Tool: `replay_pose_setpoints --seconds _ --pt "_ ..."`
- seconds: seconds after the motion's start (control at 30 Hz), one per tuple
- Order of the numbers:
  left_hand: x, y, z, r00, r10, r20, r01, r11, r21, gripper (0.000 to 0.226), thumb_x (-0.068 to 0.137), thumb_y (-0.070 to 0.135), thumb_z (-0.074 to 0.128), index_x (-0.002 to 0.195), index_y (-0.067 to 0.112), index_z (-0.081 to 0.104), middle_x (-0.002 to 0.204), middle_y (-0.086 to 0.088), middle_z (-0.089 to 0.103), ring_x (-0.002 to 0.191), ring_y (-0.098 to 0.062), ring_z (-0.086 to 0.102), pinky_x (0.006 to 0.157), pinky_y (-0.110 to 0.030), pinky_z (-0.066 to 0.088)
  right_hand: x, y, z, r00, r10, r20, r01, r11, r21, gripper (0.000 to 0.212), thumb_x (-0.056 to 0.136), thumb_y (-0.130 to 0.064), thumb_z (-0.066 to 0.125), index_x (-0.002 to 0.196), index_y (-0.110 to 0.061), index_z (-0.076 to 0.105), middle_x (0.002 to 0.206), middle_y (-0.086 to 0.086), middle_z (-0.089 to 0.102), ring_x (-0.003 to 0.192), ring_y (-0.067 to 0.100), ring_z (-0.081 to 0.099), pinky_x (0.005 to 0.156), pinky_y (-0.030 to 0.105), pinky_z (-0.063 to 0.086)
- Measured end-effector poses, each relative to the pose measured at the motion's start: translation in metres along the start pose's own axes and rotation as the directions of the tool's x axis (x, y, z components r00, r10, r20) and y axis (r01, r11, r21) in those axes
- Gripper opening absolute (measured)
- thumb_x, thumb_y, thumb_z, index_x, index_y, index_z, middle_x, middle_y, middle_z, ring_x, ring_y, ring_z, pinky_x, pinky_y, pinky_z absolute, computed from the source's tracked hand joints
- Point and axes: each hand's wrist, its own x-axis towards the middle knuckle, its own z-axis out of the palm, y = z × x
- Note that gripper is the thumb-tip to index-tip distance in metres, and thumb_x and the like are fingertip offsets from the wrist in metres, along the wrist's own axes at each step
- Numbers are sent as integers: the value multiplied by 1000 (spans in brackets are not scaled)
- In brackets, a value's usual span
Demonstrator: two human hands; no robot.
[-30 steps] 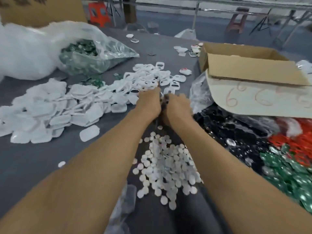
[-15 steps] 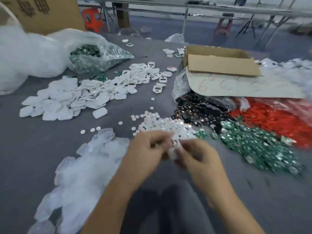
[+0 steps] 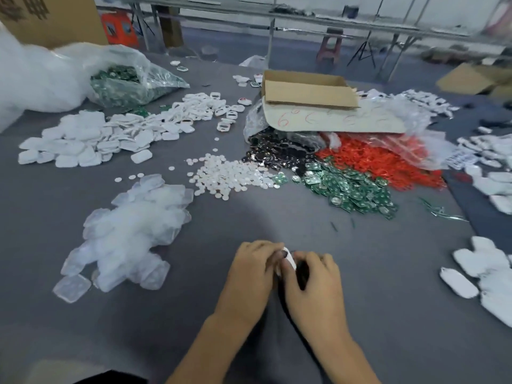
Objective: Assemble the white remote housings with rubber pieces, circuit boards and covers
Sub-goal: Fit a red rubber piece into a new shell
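- We see a grey surface (image 3: 388,273) filling the view, strewn with heaps of parts.
- At ten o'clock from our hands lies a heap of white housings (image 3: 83,142), and nearer, at nine to ten o'clock, a pile of clear rubber pieces (image 3: 133,234).
- At twelve o'clock sits an open cardboard box (image 3: 307,92).
- At one o'clock lies a red heap (image 3: 382,159), with green circuit boards (image 3: 352,189) touching its near edge.
- At eleven to twelve o'clock lie small white discs (image 3: 230,176).
- At six o'clock, our left hand (image 3: 249,270) and right hand (image 3: 313,284) meet, fingers curled.
- Both hands pinch one white housing (image 3: 288,259) between them, just above the surface.
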Motion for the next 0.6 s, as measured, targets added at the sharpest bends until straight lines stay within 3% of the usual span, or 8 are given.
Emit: replay_pose_setpoints --seconds 0.07,0.2,0.27,0.4,0.5,0.6 --pt "-1 -3 4 1000 -8 -14 8 1000 7 26 101 31 61 124 23 70 119 13 65 111 -7 52 99 -17 40 9 2 -1 998 43 -45 -39 996 83 15 93 -39 62 105 -30 65 99 -13 54 93 6 55 81 21 39" --pt "-8 1 8 998 14 66 -20 995 95 49 87 55 60 130 32 65 113 17 45 111 -4 46 93 -18 46 45 11 -12 984 67 -165 -49 992 115 14 94 -19 61 105 -26 68 97 -10 56 84 -1 55 79 20 39" --pt "-8 2 7 995 6 100 -14 997 74 42 83 56 63 121 38 65 110 19 41 108 -3 48 88 -21 51 68 19 -19 971 89 -222 -70 993 92 18 93 -14 60 107 -21 69 99 -4 57 82 4 54 80 21 38" --pt "-9 6 4 997 47 56 -46 999 -16 32 80 48 70 110 43 60 111 21 46 101 -6 57 78 -26 55 99 32 -22 962 99 -254 -100 995 8 23 92 -10 60 112 -16 68 105 5 58 101 24 55 92 32 43" --pt "-10 7 -1 998 61 30 -58 994 -94 33 79 44 74 106 42 57 113 18 53 96 -6 63 74 -25 56 97 34 -12 978 21 -205 -22 1000 -1 23 92 -13 61 113 -21 68 104 -4 54 101 15 54 87 12 34" --pt "-9 4 -2 998 67 11 -66 997 -29 28 75 41 75 97 38 58 103 22 56 99 -5 59 79 -11 46 96 38 -9 983 -41 -179 38 999 -26 20 92 -16 63 110 -24 70 101 -10 54 96 3 49 84 -4 28"
